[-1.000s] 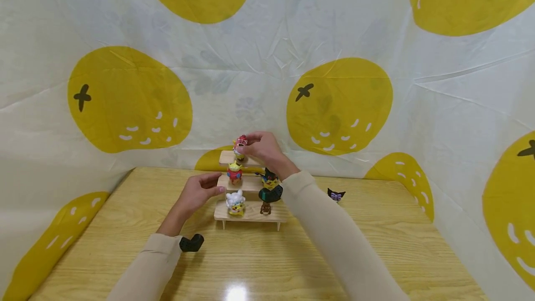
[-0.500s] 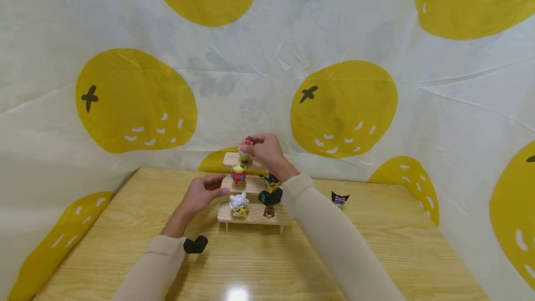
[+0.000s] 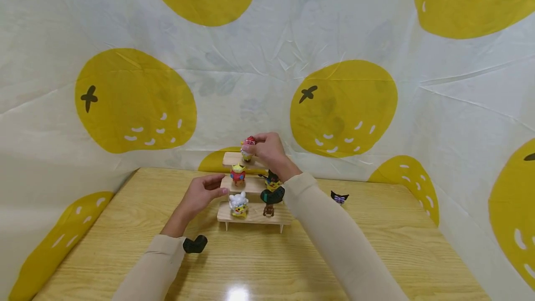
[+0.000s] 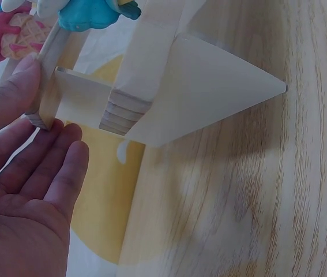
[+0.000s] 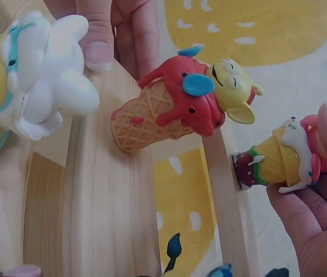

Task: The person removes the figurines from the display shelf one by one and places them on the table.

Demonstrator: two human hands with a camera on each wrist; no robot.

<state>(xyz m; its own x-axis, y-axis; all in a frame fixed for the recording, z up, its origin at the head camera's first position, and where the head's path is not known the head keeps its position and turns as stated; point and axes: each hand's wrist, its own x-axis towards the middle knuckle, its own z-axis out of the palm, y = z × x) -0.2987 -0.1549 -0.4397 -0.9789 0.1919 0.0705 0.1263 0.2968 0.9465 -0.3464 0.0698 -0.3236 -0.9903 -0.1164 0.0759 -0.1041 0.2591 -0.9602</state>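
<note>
My right hand [image 3: 267, 148] pinches an ice-cream-cone figurine [image 5: 290, 153] with a pink top on the highest tier of a three-tier wooden display stand [image 3: 256, 218]. In the right wrist view its dark red base is right at that tier's board. My left hand [image 3: 203, 194] holds the left end of the middle tier, thumb on top and fingers beneath, as the left wrist view shows. Just right of that thumb stands a yellow three-eyed figurine in a red cone [image 5: 180, 98]. Below is a yellow figurine in a fluffy white hood [image 3: 238, 204].
A yellow figurine with a black hood [image 3: 272, 180] stands on the middle tier's right side, partly behind my right wrist. A small brown figurine [image 3: 269, 210] is on the lowest tier. On the table [image 3: 376, 245] to the right sits a black-eared figurine [image 3: 339, 198]. A lemon-print cloth [image 3: 242, 92] hangs behind.
My right hand has shifted the ice-cream-cone figurine slightly right along the top tier. The left hand keeps its hold on the stand. The head view has turned a little.
</note>
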